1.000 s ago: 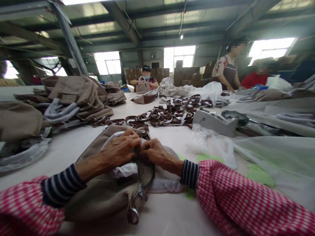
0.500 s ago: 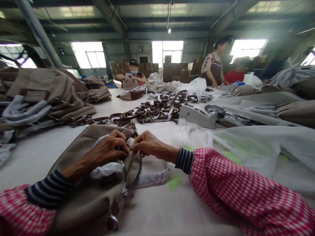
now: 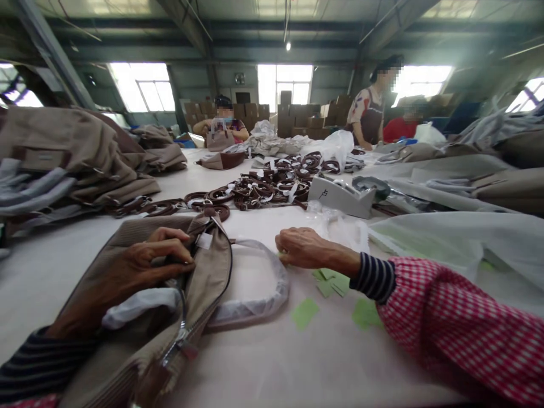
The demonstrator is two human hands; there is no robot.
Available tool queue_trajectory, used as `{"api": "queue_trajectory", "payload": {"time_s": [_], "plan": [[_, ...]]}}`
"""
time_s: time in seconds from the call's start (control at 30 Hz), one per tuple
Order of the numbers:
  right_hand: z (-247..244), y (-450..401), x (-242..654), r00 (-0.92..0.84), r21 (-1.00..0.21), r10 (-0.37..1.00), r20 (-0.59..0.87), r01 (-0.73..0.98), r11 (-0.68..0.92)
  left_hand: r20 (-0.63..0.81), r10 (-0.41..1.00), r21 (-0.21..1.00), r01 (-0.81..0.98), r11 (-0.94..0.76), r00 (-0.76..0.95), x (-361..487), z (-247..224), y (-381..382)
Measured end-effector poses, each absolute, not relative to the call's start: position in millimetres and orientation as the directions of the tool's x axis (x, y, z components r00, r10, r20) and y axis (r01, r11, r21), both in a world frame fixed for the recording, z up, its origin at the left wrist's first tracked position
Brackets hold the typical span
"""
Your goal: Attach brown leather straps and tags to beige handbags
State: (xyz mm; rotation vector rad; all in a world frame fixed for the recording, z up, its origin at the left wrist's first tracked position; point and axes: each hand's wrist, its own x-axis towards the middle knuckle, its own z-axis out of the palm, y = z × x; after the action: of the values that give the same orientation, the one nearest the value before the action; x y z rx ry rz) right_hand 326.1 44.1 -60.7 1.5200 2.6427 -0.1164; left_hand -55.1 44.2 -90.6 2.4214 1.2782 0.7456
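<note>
A taupe handbag (image 3: 215, 272) lies on its side before me with its zipped mouth open. My left hand (image 3: 148, 258) rests over it, thumb and fingers pinched at the edge of the opening. Beside the fingertips, a small white label (image 3: 204, 241) shows on the bag. One handle (image 3: 278, 294), wrapped in clear plastic, loops out onto the table, and the near handle (image 3: 142, 303) has a white wrap. Away from the bag, my right hand (image 3: 304, 247) is closed low over the table; what its fingers hold, if anything, is hidden. Green paper pieces (image 3: 305, 313) lie near it.
Coiled brown straps (image 3: 272, 190) and a grey tape dispenser (image 3: 342, 195) stand beyond the bag. Taupe bags are heaped at left (image 3: 85, 153); translucent sheeting (image 3: 446, 243) spreads at right. Co-workers (image 3: 368, 113) are across the table, one handling a bag (image 3: 220, 139).
My right hand has left the bag's opening and moved right, over by the green papers. The left hand has shifted left, staying on the bag. More of the wrapped handle shows.
</note>
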Motion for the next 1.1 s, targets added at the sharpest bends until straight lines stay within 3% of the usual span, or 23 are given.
{"api": "queue_trajectory", "payload": {"time_s": [0.27, 0.43, 0.63, 0.7, 0.77, 0.83, 0.9, 0.97, 1.1], "plan": [[-84.6, 36.4, 316.5, -0.626, 0.177, 0.777, -0.063, 0.759, 0.626, 0.269, 0.861, 0.560, 0.657, -0.504, 0.432, -31.9, -71.8, 29.9], [-77.0, 39.7, 318.4, -0.431, 0.207, 0.901, -0.049, 0.878, 0.432, 0.306, 0.834, 0.529, 0.647, -0.549, 0.459, -20.6, -67.1, 21.5], [-64.2, 49.9, 323.1, -0.347, 0.156, 0.938, 0.022, 0.928, 0.340, 0.345, 0.761, 0.364, 0.669, -0.648, 0.550, -18.9, -75.3, 25.0], [-56.1, 53.3, 317.8, -0.331, 0.032, 0.937, 0.114, 0.944, 0.330, 0.344, 0.740, 0.335, 0.660, -0.672, 0.578, -19.0, -79.3, 27.9], [-49.3, 57.0, 304.7, -0.350, -0.242, 0.922, 0.165, 0.892, 0.382, 0.344, 0.719, 0.319, 0.645, -0.695, 0.604, -19.1, -84.3, 32.3], [-48.4, 61.1, 283.6, -0.406, -0.578, 0.906, 0.118, 0.714, 0.395, 0.347, 0.700, 0.301, 0.633, -0.713, 0.624, -19.3, -90.3, 37.7], [-55.0, 65.6, 257.7, -0.489, -0.805, 0.872, 0.021, 0.509, 0.305, 0.364, 0.671, 0.287, 0.608, -0.741, 0.646, -20.0, -96.9, 42.8], [-66.7, 70.5, 233.2, -0.539, -0.900, 0.841, -0.043, 0.386, 0.202, 0.413, 0.619, 0.262, 0.564, -0.783, 0.668, -21.3, -102.4, 46.1], [-88.9, 80.6, 207.9, -0.521, -0.946, 0.842, -0.141, 0.323, 0.041, 0.515, 0.544, 0.177, 0.539, -0.824, 0.663, -23.2, -105.7, 45.5]]}}
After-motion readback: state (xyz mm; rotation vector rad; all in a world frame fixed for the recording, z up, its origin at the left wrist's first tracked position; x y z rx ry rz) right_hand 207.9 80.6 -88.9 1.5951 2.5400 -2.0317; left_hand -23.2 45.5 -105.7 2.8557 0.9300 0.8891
